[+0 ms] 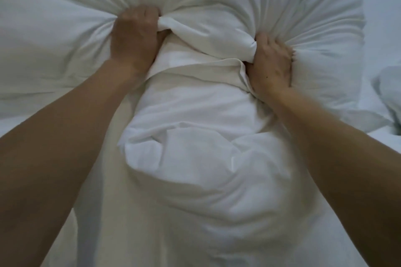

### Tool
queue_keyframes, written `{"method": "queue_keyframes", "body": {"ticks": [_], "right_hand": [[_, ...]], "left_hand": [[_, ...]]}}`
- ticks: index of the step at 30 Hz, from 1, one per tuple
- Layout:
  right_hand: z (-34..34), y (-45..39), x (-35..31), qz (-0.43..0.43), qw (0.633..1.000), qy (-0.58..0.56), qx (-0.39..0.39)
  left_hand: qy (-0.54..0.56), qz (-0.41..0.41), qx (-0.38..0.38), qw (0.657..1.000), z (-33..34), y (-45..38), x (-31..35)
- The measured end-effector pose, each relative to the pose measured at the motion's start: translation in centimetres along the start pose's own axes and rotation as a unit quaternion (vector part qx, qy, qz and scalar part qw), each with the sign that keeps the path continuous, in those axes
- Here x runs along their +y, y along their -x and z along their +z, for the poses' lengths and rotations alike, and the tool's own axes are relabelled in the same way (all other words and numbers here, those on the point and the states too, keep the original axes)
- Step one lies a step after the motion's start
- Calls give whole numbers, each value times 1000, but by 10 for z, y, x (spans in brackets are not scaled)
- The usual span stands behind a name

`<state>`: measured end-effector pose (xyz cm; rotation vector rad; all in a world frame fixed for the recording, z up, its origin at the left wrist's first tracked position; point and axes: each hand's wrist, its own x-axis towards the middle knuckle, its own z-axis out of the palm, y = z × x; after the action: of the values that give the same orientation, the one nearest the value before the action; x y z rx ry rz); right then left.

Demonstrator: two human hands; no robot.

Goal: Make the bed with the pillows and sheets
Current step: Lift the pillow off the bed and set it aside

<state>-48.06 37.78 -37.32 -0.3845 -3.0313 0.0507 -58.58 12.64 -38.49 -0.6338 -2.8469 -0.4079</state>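
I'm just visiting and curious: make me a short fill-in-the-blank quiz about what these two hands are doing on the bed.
1. Both hands grip bunched ____ fabric.
2. The left hand sits ____ in the picture than the right hand.
3. The pillow fabric shows ____ fanning out from each grip.
4. The person's forearms are ____, with no sleeves.

Missing words: white; higher; creases; bare

both forearms [76,136] bare to the frame edge, no sleeves visible.
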Motion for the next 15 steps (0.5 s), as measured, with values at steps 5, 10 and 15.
{"method": "queue_keyframes", "body": {"ticks": [5,10,15], "right_hand": [[-28,-5,-5,4,994,13,-107],[-116,30,-12,70,988,-129,-54],[-206,61,-13,88,963,-248,52]], "left_hand": [[-11,23,-52,998,-33,8,14],[4,48,-19,999,-138,22,33],[64,115,71,989,-249,46,66]]}}
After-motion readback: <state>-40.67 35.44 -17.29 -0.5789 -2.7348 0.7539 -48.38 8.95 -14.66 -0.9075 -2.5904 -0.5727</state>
